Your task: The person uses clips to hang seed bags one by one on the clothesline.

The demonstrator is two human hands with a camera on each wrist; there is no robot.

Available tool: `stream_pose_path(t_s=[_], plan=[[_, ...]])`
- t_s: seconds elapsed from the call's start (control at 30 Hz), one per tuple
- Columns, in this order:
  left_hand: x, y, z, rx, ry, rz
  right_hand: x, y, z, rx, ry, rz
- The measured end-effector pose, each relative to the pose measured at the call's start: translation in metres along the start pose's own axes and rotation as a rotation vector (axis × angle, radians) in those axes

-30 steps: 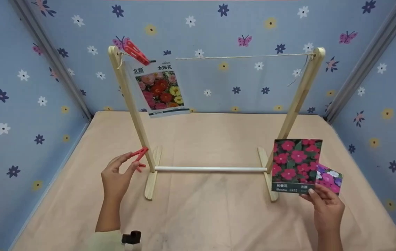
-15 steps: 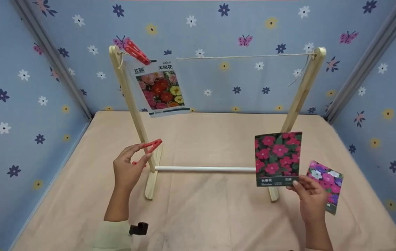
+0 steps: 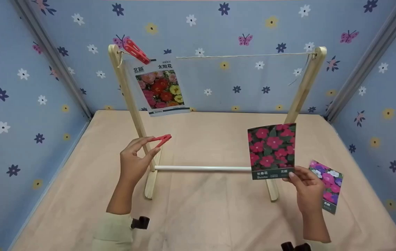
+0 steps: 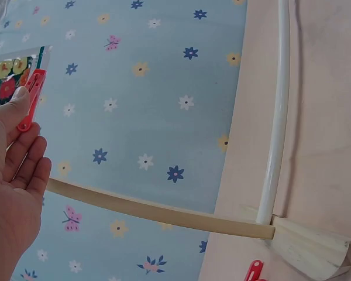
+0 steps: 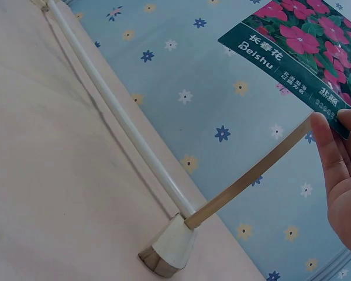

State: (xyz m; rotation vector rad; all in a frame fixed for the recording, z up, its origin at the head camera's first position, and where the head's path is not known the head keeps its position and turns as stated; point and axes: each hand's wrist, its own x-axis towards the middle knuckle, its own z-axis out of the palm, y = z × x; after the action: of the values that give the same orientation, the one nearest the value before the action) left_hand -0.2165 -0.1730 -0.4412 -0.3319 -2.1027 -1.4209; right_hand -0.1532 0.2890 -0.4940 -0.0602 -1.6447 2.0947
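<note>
Between thumb and fingers my left hand [image 3: 136,162] pinches a red clothespin [image 3: 163,140], its jaws pointing right. My right hand [image 3: 307,184] holds a seed packet [image 3: 271,151] with deep pink flowers by its lower right corner, upright in front of the right post. In the right wrist view the packet's dark green strip [image 5: 281,70] shows white lettering. On the left end of the string [image 3: 246,56] another seed packet [image 3: 159,89], with red and yellow flowers, hangs tilted from a second red clothespin [image 3: 136,51].
A wooden rack has a left post [image 3: 128,87], a right post [image 3: 302,87] and a white crossbar [image 3: 204,168]. Behind my right hand a purple-and-pink flower packet [image 3: 332,188] lies on the table [image 3: 198,212]. Another red clothespin [image 4: 254,270] lies near the rack's left foot.
My left hand has moved right and up with the clothespin. My right hand has carried the deep pink packet left and upward, uncovering more of the packet on the table.
</note>
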Motion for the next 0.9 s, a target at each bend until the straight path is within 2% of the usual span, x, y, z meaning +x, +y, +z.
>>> stream_pose_path(t_s=[0.23, 0.63, 0.9], plan=[[0.01, 0.008, -0.002, 0.015, -0.012, 0.037, 0.006, -0.004, 0.01, -0.05, -0.054, -0.028], [0.029, 0.028, -0.01, 0.062, -0.003, 0.087, 0.015, -0.011, 0.023, -0.029, -0.121, -0.079], [0.044, 0.038, -0.008, 0.047, -0.017, 0.165, 0.022, -0.015, 0.032, 0.006, -0.176, -0.11]])
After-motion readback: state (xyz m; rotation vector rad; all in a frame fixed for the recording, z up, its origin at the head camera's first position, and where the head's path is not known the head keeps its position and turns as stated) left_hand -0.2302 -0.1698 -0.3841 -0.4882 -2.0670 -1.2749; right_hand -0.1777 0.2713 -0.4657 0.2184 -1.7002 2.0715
